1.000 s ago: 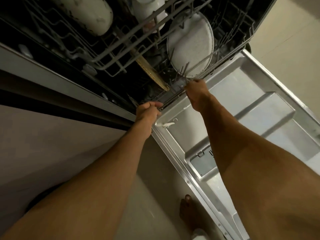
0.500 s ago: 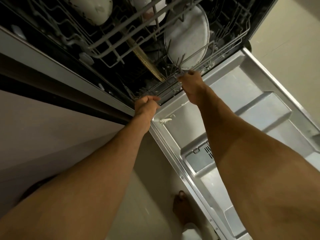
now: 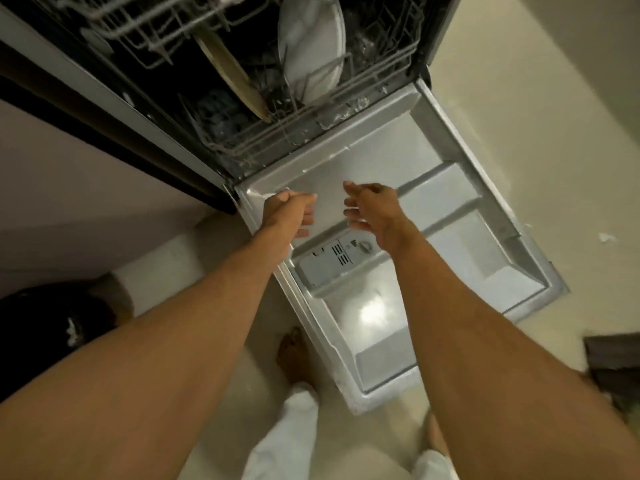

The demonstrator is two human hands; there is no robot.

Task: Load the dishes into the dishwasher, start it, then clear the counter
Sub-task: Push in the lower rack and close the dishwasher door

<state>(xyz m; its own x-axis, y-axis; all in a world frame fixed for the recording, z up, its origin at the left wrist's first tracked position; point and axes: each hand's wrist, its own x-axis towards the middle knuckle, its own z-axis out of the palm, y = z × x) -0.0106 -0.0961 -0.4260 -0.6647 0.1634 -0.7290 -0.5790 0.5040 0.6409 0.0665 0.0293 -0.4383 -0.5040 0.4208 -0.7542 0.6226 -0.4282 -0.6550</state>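
Hands (image 3: 290,211) (image 3: 372,211) hover empty, loosely curled, over lowered dishwasher door (image 3: 450,216), plate (image 3: 311,46) racked beyond.

The dishwasher door (image 3: 450,237) lies open and flat, its detergent dispenser (image 3: 332,261) facing up. Both hands hover just above the door's inner panel, near its hinge end and holding nothing: the left hand (image 3: 289,211) loosely curled, the right hand (image 3: 372,211) with fingers relaxed and spread. Inside, the lower rack (image 3: 277,140) holds an upright white plate (image 3: 311,46) and beside it a tilted tan piece (image 3: 232,74), possibly a board. A bare foot (image 3: 292,355) stands beside the door.
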